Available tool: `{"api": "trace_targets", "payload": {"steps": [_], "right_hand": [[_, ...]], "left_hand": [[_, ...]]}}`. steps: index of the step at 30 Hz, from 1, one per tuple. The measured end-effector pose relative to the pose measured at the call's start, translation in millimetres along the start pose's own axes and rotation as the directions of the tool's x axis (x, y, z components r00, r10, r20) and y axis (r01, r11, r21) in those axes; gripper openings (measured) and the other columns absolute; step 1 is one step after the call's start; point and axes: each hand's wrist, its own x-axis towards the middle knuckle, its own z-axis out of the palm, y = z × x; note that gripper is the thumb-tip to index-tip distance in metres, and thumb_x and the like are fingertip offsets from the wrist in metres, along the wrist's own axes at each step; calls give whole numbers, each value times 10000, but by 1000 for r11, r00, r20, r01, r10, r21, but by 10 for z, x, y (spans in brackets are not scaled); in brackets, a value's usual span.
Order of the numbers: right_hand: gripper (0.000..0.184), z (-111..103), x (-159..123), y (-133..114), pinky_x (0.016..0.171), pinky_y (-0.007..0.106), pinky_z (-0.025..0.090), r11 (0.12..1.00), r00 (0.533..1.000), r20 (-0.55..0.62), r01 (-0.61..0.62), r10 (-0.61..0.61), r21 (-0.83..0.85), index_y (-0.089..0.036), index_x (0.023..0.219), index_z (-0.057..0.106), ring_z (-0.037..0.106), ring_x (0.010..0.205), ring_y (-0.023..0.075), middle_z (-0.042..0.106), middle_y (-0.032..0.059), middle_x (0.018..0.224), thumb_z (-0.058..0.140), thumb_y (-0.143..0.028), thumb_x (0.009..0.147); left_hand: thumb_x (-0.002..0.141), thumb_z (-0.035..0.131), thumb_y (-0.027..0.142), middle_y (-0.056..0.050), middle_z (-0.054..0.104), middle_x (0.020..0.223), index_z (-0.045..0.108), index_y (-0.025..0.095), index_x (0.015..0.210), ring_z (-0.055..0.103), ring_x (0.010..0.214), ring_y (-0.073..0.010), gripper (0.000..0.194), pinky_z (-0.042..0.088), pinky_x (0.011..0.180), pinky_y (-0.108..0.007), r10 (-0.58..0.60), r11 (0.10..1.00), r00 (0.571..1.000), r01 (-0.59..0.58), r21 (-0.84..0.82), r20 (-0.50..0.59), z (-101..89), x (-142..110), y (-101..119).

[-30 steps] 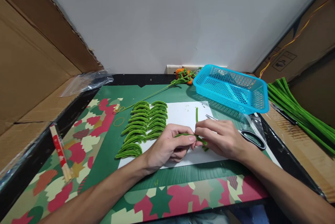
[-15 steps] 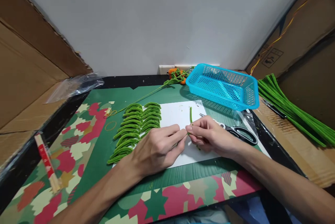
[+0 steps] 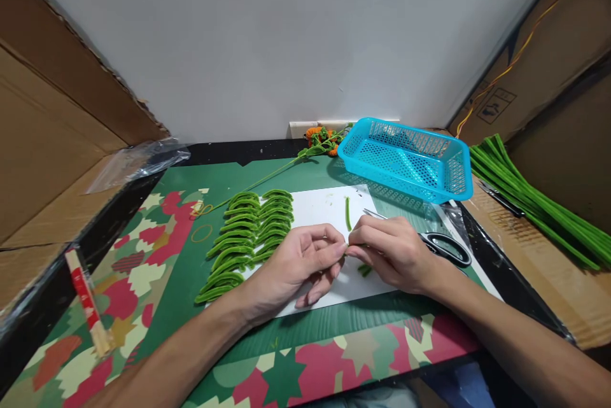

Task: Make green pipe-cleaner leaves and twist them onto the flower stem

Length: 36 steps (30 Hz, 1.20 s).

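Above a white sheet [image 3: 319,211] on the counter, the left hand [image 3: 308,261] and right hand [image 3: 398,252] met, fingertips pinched on what looked like a small green piece [image 3: 346,246], mostly hidden. Curved green strips [image 3: 240,225] lay left, scissors [image 3: 432,240] right.

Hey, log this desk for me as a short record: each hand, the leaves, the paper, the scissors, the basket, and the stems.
Left hand: fingertips at a small green piece, mostly hidden
Right hand: fingertips at the same piece, meeting the left's
Leaves: green, in two columns, left of the hands
Paper: white, under the hands, with a short green strip on it
Scissors: partly covered by the right hand
Basket: blue, beyond the right hand
Stems: green bundle, far right
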Motion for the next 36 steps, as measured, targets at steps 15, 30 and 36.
{"api": "trace_targets", "payload": {"steps": [15, 30, 36], "right_hand": [[400, 47, 31, -2, 549, 246, 321, 823, 873, 108, -485, 475, 296, -164, 728, 636, 452, 569, 107, 553, -14, 623, 590, -394, 1052], [518, 86, 43, -96, 423, 243, 242, 435, 722, 292, -635, 627, 638, -178, 634, 599, 328, 404, 85, 435, -58, 466, 626, -551, 992], [451, 33, 23, -88, 520, 251, 319, 719, 829, 111, -535, 548, 444, -165, 690, 645, 448, 516, 104, 539, -19, 570, 581, -434, 1047]], "left_hand": [[1044, 613, 336, -21, 687, 911, 690, 190, 1045, 612, 753, -115, 165, 452, 626, -201, 403, 721, 905, -224, 656, -134, 18, -14, 18], [1027, 538, 195, -8, 616, 808, 639, 199, 986, 553, 668, -130, 109, 435, 625, -249, 542, 426, 836, -361, 829, 85, 25, -69, -24], [1050, 586, 289, -17, 664, 875, 656, 198, 1027, 610, 762, -133, 116, 476, 688, -237, 463, 647, 883, -280, 710, -74, 60, -41, -30]]}}
